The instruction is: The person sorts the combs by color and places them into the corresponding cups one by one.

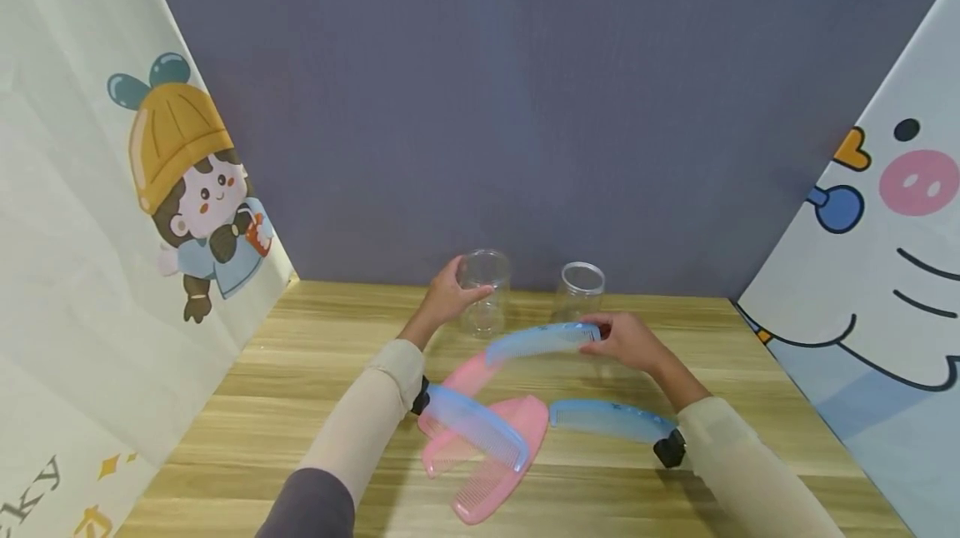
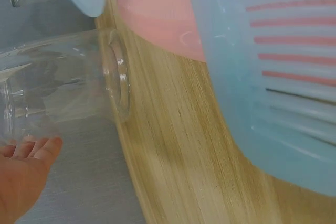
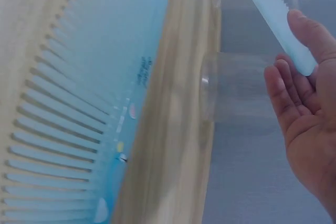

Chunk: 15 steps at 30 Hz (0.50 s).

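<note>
My left hand (image 1: 455,296) is around the left clear jar (image 1: 483,317), thumb across its front; its fingertips meet the jar's side in the left wrist view. Between the thumb and fingers of my right hand (image 1: 626,341) is one end of a blue comb (image 1: 540,340), raised above the table and reaching toward the left jar. A second clear jar (image 1: 581,296), with a silvery rim, stands upright behind that comb. Below my hands, another blue comb (image 1: 480,425) overlaps several pink combs (image 1: 517,467). A further blue comb (image 1: 611,420) is beside my right wrist.
The wood-grain table (image 1: 300,371) ends at a dark grey back wall (image 1: 480,105) just behind the jars. Side panels with cartoon prints, a child in a yellow hat (image 1: 176,146) on the left and a pink snout (image 1: 918,182) on the right, flank it.
</note>
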Tool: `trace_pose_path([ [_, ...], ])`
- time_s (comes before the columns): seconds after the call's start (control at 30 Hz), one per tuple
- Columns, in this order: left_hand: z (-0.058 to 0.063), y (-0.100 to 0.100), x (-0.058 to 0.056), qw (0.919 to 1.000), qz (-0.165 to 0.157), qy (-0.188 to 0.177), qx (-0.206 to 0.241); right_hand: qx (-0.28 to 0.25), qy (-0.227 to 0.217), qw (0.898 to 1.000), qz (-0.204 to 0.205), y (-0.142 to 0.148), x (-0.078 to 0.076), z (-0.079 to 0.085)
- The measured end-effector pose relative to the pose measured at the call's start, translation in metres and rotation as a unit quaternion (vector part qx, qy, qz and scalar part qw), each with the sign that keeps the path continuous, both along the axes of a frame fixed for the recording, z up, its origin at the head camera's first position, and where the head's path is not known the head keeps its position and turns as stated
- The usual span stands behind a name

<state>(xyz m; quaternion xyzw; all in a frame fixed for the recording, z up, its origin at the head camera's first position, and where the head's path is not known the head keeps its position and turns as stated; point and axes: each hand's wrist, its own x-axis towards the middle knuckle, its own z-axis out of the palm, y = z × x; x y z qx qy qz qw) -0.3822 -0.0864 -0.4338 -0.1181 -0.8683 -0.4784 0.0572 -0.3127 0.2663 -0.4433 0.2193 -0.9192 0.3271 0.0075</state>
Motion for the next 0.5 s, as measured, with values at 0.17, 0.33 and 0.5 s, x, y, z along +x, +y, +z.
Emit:
trace_pose_path([
  [0.17,-0.001,-0.001,0.0,0.9999,0.002,-0.014,0.004,-0.015,0.004,1.0,-0.006,0.004,-0.004,0.005],
  [0.33,-0.001,-0.001,-0.001,0.9998,0.001,-0.022,-0.002,-0.048,-0.012,0.999,-0.007,0.008,-0.004,0.011],
  [0.5,0.002,0.0,-0.001,0.9998,-0.001,-0.017,-0.002,-0.075,-0.008,0.997,0.011,0.013,-0.008,0.022],
])
